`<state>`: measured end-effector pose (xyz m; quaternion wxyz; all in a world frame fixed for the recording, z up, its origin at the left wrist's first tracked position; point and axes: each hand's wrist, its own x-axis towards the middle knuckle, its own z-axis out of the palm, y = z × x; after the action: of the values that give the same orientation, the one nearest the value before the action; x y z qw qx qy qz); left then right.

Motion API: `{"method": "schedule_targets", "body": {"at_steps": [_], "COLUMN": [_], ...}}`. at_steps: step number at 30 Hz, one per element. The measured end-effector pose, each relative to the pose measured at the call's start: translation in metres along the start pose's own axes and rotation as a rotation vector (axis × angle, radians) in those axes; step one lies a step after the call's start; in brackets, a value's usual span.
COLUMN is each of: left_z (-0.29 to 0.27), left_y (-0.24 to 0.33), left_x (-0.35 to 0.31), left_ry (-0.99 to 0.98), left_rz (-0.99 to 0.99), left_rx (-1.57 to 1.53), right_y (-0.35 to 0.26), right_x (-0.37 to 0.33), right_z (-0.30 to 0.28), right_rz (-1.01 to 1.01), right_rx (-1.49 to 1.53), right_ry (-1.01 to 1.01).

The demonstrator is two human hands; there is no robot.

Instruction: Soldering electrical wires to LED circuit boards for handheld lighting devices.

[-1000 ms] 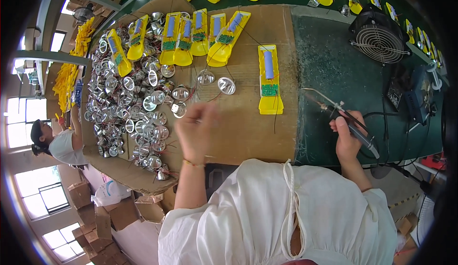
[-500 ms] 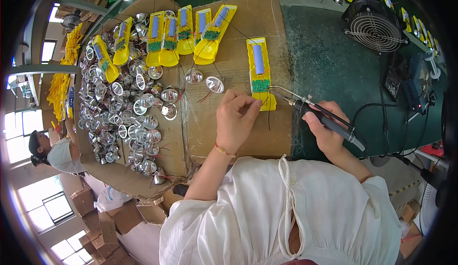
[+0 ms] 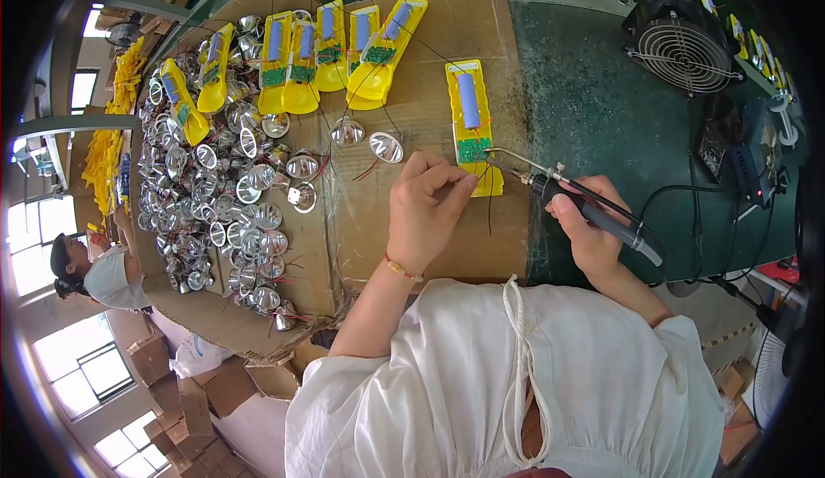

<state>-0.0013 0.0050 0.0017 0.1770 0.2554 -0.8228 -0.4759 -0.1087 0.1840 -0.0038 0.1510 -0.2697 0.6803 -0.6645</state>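
A yellow plastic lamp housing [image 3: 488, 184] lies on the cardboard in front of me. In it sit a blue cylindrical battery cell [image 3: 467, 100] and a small green circuit board [image 3: 473, 150] with thin wires. My right hand [image 3: 589, 233] is wrapped around a soldering iron [image 3: 601, 218] with a thin metal feed tube [image 3: 520, 160] along it. The tube's end and the iron's tip are at the board's right side. Beside the housing's lower left edge, my left hand [image 3: 423, 207] has thumb and index finger pinched together; what is between them is hidden.
Several wired yellow housings [image 3: 301, 70] lie at the upper left, beside a heap of silver reflectors [image 3: 228, 177]. Two loose reflectors [image 3: 386, 147] lie near my left hand. A black fan [image 3: 683, 52] and a soldering station [image 3: 756, 173] stand at right. Another person [image 3: 107, 276] is far left.
The housing has turned slightly, its lower end moving right. The feed tube's end has gone from the board's edge to over it. My left hand stays pinched; the view has shifted a little.
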Motion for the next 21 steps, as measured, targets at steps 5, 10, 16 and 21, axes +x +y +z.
{"method": "schedule_targets", "body": {"at_steps": [5, 10, 16, 21], "left_z": [-0.0014, -0.0009, -0.0014, -0.0027], "left_y": [0.004, 0.0038, 0.0053, 0.0069], "left_x": [0.0019, 0.0012, 0.0036, 0.0035], "left_ry": [-0.017, -0.007, -0.026, -0.024], "left_rz": [-0.006, -0.011, -0.039, -0.049], "left_rx": [0.036, 0.044, 0.039, 0.051], "right_y": [0.0011, 0.0024, 0.0009, 0.0012], "right_x": [0.0, -0.0024, -0.0042, -0.0052], "right_z": [-0.0001, 0.002, -0.0056, -0.0061], "right_rz": [-0.008, 0.041, 0.079, 0.076], "right_rx": [0.002, 0.024, 0.132, 0.144], "right_ry": [0.022, 0.017, 0.074, 0.073]}}
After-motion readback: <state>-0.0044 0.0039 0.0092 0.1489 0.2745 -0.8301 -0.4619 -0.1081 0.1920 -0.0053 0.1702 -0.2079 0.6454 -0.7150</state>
